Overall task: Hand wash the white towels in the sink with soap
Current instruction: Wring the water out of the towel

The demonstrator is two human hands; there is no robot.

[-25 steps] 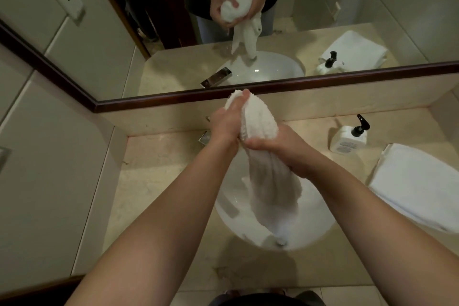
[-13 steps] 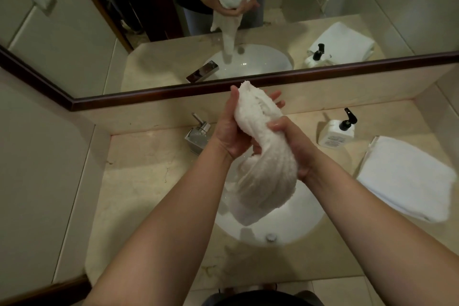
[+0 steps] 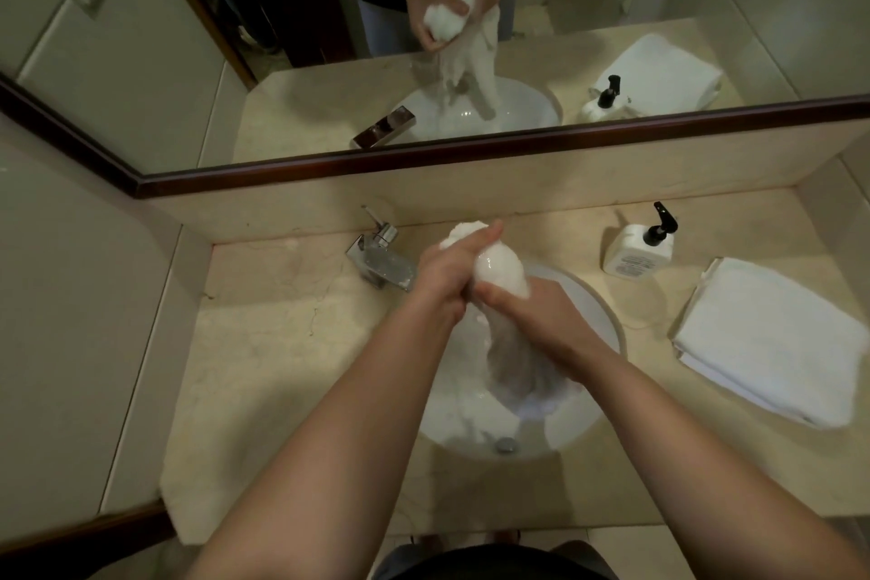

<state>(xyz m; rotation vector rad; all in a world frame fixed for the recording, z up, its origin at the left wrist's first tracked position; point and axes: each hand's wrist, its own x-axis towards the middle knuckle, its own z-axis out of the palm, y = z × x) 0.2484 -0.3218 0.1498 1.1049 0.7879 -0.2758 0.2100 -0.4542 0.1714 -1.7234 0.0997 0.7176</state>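
Dim warm light, wide-angle bending at edges, slightly soft, perhaps motion-blurred

no text can be read anywhere. the white pump bottle [image 3: 636, 252] on the table [image 3: 263, 344] carries a label with small dark print low on its front, but the lines are too small and blurred to make out any word, brand or number.
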